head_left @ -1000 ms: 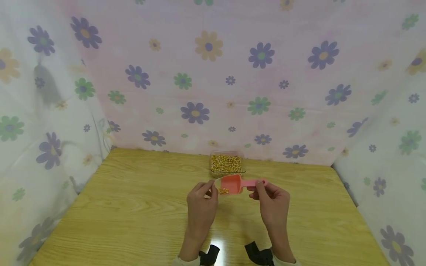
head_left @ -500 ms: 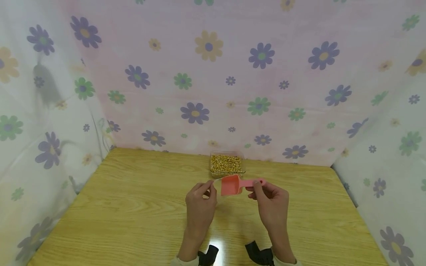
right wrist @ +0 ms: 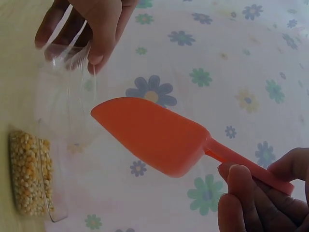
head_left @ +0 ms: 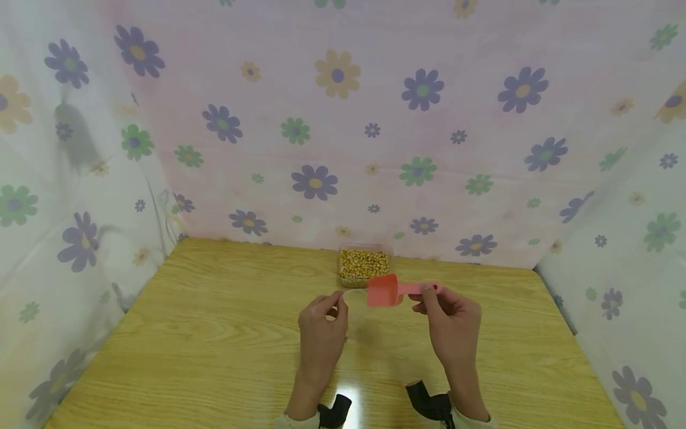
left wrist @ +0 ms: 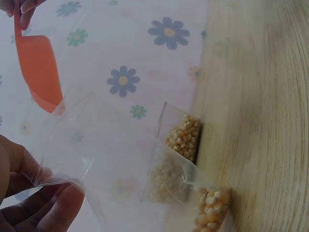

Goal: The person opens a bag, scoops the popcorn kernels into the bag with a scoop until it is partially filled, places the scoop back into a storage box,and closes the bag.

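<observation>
In the head view my right hand [head_left: 452, 325] pinches the handle of a pink-orange scoop [head_left: 383, 291]. No kernels show in the scoop's bowl. My left hand [head_left: 323, 328] pinches the rim of a clear plastic bag [left wrist: 116, 145], whose mouth gapes in the left wrist view. Corn kernels [left wrist: 212, 208] lie at the bag's bottom. The scoop [right wrist: 149, 135] is level with the bag's mouth, just to its right. Behind both hands stands a clear container [head_left: 366, 282] filled with corn kernels [head_left: 364, 263].
A wood-grain table [head_left: 214, 333] lies beneath the hands. Flower-patterned cloth [head_left: 370, 149] hangs behind it and along both sides. The container is close to the table's back edge. Black wrist mounts [head_left: 334, 411] sit by both cuffs.
Kernels seen at the scoop's lip a second ago have left it. My right hand has since drawn the scoop rightward and slightly up, away from the bag. The left hand stays nearly still.
</observation>
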Motion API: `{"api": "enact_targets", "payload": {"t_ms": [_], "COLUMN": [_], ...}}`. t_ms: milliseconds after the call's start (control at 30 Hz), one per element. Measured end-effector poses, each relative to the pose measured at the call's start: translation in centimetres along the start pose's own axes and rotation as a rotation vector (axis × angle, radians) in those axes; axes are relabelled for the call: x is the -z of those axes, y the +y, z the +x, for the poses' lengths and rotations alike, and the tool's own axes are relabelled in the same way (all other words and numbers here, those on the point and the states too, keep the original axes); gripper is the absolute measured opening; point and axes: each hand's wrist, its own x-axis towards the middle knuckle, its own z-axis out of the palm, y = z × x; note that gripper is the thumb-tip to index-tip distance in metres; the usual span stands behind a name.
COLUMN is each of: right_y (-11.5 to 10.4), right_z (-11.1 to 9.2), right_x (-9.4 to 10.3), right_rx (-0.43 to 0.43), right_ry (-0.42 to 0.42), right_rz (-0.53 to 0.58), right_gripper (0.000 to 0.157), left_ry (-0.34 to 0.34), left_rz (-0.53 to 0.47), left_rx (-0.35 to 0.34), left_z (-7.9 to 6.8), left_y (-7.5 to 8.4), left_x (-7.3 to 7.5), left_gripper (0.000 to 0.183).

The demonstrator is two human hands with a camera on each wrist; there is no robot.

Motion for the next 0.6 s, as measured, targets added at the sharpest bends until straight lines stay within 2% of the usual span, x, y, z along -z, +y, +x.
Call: {"api": "enact_targets", "payload": {"t_ms": [233,433,600], "right_y": [1.4,3.1,4.5], "right_z": [1.4,2.6,3.7], "right_x": [0.5,0.4,0.1], "right_rx": [0.02,0.054,0.074], "right_ry": [0.055,0.09,0.102], "right_rz": [0.022,0.084,0.077], "right_gripper": [0.026,0.029,0.03], "left_ry": [-0.024,-0.021,-0.016], "left_rz": [-0.003,-0.001,-0.002], "left_rx": [0.035,0.031,0.025], "left_z": [-0.1,-0.1,-0.1], "left_y": [-0.2,-0.2,-0.1], "left_x": [0.0,0.1,0.1], "left_gripper": [0.015,0.016,0.016]}}
